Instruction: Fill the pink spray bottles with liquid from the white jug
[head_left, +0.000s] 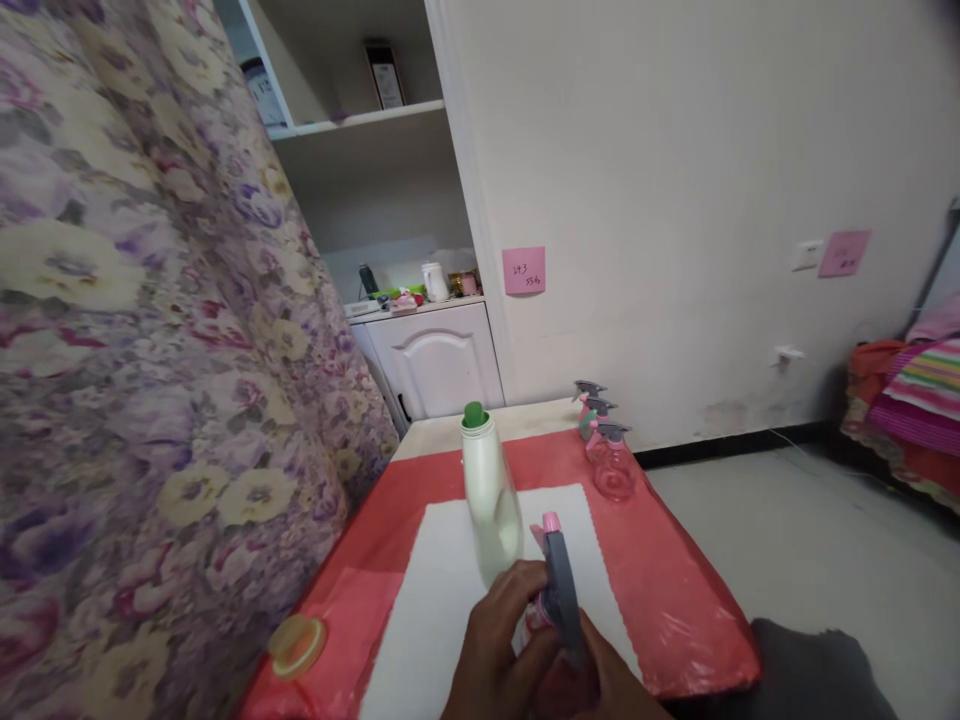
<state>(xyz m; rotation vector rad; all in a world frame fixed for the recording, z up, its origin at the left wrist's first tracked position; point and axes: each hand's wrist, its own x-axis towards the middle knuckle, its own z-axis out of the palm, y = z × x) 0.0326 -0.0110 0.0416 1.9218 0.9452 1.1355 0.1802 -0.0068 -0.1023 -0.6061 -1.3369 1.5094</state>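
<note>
While both hands hold 1 spray bottle, its contents are unclear.

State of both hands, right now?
Left hand: closed on the spray bottle just below its trigger head.
Right hand: against the same bottle, fingers mostly hidden, so open or closed can't be told.

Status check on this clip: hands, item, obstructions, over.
Left hand on spray bottle's collar, right hand at its body. Spray bottle upright-ish, nozzle pointing away. Pale green jug stands close beyond.
</note>
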